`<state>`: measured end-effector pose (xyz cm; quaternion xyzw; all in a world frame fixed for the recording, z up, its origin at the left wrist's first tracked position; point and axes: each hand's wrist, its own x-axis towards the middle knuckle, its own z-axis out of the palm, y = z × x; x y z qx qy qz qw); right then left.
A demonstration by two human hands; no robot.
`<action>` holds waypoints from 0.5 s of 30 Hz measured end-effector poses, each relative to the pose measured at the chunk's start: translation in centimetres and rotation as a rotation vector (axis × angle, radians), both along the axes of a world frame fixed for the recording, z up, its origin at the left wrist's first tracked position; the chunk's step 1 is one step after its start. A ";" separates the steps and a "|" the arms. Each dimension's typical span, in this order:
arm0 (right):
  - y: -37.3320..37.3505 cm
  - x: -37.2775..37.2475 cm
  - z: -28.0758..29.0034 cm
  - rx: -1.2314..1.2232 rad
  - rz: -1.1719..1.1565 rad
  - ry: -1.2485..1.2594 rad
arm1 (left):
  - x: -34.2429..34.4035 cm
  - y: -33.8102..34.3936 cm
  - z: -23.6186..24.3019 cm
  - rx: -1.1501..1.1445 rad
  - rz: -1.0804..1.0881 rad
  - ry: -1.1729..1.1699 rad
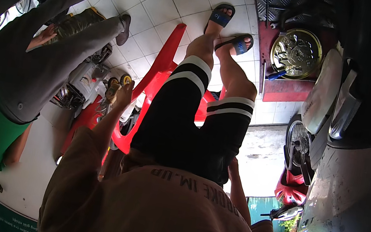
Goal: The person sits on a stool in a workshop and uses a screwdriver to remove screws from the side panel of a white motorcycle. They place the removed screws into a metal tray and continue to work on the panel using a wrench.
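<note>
My left hand (123, 95) is out beside my left thigh, in front of a red plastic chair (158, 75). Its fingers are closed at a small part with round yellow-and-black ends (125, 79); the rest of that part blends into the machinery behind. Down by my right hip, my right hand (234, 168) shows only in part. Its fingers are hidden behind my black shorts, so neither their pose nor any held thing can be made out.
A person in grey trousers (63, 48) is close on my left, beside motorbike parts (85, 81). Ahead to the right, a round metal tray (297, 53) holds shiny parts near a blue-handled screwdriver (277, 75). A motorbike wheel (298, 142) and pale bodywork (347, 195) stand at right.
</note>
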<state>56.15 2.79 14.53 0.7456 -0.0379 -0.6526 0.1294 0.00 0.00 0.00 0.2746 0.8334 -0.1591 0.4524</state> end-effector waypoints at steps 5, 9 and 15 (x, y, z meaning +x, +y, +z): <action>-4.3 -3.0 -2.4 0.186 0.147 -0.106 | 3.6 7.8 2.1 0.143 -0.062 0.134; -10.2 -5.8 -4.2 0.401 0.470 -0.374 | 4.7 8.4 2.8 0.282 -0.130 0.216; -17.3 -13.2 -10.9 0.655 0.523 -0.842 | 1.9 5.7 -0.1 0.602 -0.482 0.118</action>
